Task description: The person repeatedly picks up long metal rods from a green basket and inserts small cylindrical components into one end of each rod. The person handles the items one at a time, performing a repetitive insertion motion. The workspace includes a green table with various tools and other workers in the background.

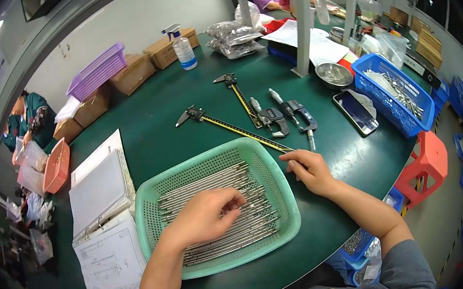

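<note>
A light green plastic basket [292, 208] with perforated sides holds many thin metal rods [252, 230] laid roughly side by side. Over the rods hovers my left hand [208, 214], its fingers loosely curled and a gap showing between thumb and fingertips; no rod is visible in it. My right hand [312, 172] is just off the basket's right rim, index finger stretched out and thumb apart from it, holding nothing that I can see. Its fingertips are close to the end of a black and yellow caliper [230, 128]; contact cannot be made out.
A second caliper [244, 101], two micrometers [299, 113], a phone [357, 111] and a blue basket of metal parts [398, 93] stand beyond and right. An open binder [103, 214] lies left. A spray bottle [183, 51] and cartons [132, 73] line the back. Two people sit farther off.
</note>
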`<state>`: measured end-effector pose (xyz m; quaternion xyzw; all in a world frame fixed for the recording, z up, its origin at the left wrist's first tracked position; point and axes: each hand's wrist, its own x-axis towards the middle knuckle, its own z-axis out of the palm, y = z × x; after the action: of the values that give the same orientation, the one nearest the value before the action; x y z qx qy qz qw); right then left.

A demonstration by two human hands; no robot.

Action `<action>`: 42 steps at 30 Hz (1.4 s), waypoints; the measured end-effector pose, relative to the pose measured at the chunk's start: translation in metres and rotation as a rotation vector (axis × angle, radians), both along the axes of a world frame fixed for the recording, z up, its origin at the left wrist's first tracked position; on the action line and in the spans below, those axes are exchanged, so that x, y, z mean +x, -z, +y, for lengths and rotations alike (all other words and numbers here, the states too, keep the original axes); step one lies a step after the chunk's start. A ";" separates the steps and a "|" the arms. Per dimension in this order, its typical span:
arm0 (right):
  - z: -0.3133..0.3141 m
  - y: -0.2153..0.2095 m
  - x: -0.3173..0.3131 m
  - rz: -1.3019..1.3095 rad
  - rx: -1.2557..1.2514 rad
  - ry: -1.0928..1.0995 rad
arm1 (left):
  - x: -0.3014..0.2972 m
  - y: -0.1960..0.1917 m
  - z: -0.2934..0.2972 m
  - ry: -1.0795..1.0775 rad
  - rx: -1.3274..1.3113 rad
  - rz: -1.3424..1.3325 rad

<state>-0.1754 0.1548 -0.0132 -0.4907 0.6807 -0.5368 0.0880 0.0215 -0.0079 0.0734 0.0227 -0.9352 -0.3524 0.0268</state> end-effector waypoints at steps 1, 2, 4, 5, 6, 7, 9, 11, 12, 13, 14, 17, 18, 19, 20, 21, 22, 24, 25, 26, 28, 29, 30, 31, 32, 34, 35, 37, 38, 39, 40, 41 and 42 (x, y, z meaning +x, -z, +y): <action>0.001 0.000 0.002 -0.055 0.001 0.016 | 0.000 -0.002 0.001 -0.013 0.025 -0.022; 0.002 -0.001 0.003 -0.109 0.001 0.030 | 0.002 -0.002 0.000 -0.017 -0.029 -0.009; -0.002 0.000 0.005 -0.160 0.005 0.043 | 0.006 -0.001 -0.001 -0.057 -0.096 -0.023; 0.000 0.001 0.004 -0.181 0.012 0.064 | 0.004 0.001 -0.001 -0.062 -0.123 -0.023; 0.001 0.002 0.003 -0.190 0.046 0.082 | 0.002 0.000 0.002 -0.093 -0.094 -0.022; -0.003 0.005 0.004 -0.134 -0.017 0.083 | 0.005 -0.006 0.004 -0.157 -0.102 -0.024; -0.003 0.009 0.002 -0.154 -0.048 0.094 | 0.005 -0.007 0.004 -0.269 -0.096 -0.016; -0.002 0.004 0.003 -0.233 0.022 0.057 | 0.011 -0.011 -0.004 -0.339 -0.101 0.045; -0.003 0.003 0.003 -0.259 0.016 0.039 | 0.015 -0.015 -0.008 -0.387 -0.095 0.097; -0.001 0.003 0.003 -0.285 0.015 0.027 | 0.014 -0.019 -0.010 -0.428 -0.082 0.148; -0.001 0.004 0.002 -0.313 0.014 0.020 | 0.013 -0.030 -0.007 -0.484 0.059 0.234; -0.002 0.014 -0.001 -0.417 -0.077 -0.020 | 0.010 -0.073 0.006 -0.582 0.283 0.502; -0.001 0.016 -0.001 -0.428 -0.090 -0.027 | 0.007 -0.081 0.008 -0.578 0.367 0.581; -0.001 0.015 -0.001 -0.440 -0.100 -0.043 | 0.007 -0.086 0.008 -0.583 0.449 0.663; 0.000 0.014 0.000 -0.452 -0.111 -0.058 | 0.004 -0.086 0.005 -0.551 0.561 0.687; 0.001 0.012 0.000 -0.453 -0.118 -0.063 | -0.002 -0.084 0.008 -0.557 0.672 0.646; 0.002 0.010 0.000 -0.454 -0.126 -0.068 | -0.009 -0.079 0.013 -0.563 0.783 0.606; 0.004 0.007 0.000 -0.461 -0.138 -0.074 | -0.022 -0.059 0.018 -0.555 1.003 0.475; 0.005 0.007 -0.001 -0.469 -0.141 -0.071 | -0.029 -0.041 0.017 -0.539 1.112 0.380; 0.006 0.006 -0.002 -0.475 -0.145 -0.067 | -0.035 -0.024 0.018 -0.534 1.169 0.286; 0.007 0.006 -0.003 -0.281 -0.149 0.013 | -0.040 0.001 0.023 -0.555 1.251 0.152; 0.007 0.006 -0.003 -0.184 -0.149 0.052 | -0.040 0.010 0.026 -0.582 1.279 0.115; 0.006 0.004 -0.004 -0.122 -0.168 0.077 | -0.041 0.015 0.029 -0.610 1.306 0.078; 0.005 0.005 -0.003 -0.065 -0.179 0.098 | -0.041 0.018 0.030 -0.614 1.328 0.066; 0.004 0.006 -0.003 -0.007 -0.190 0.117 | -0.040 0.021 0.031 -0.618 1.351 0.057; 0.001 0.006 -0.004 0.045 -0.218 0.113 | -0.036 0.026 0.030 -0.605 1.408 0.047; 0.000 0.009 -0.004 0.062 -0.225 0.096 | -0.036 0.028 0.033 -0.589 1.424 0.024; -0.001 0.007 -0.005 0.010 -0.179 0.106 | -0.037 0.029 0.034 -0.586 1.457 -0.007; -0.001 0.007 -0.002 0.003 -0.182 0.110 | -0.034 0.031 0.034 -0.577 1.460 -0.018; -0.001 0.003 -0.001 -0.028 -0.180 0.119 | -0.032 0.032 0.033 -0.568 1.464 -0.026; 0.000 0.006 -0.001 -0.171 -0.189 0.126 | -0.031 0.033 0.033 -0.561 1.447 -0.036; 0.000 0.001 0.001 -0.142 -0.219 0.124 | -0.031 0.031 0.031 -0.540 1.426 -0.032; 0.001 -0.001 0.003 -0.190 -0.215 0.109 | -0.029 0.030 0.030 -0.541 1.420 -0.037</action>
<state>-0.1727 0.1555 -0.0123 -0.4065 0.6336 -0.6545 0.0699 -0.0071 0.0217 0.0437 0.2689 -0.4460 -0.8503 0.0756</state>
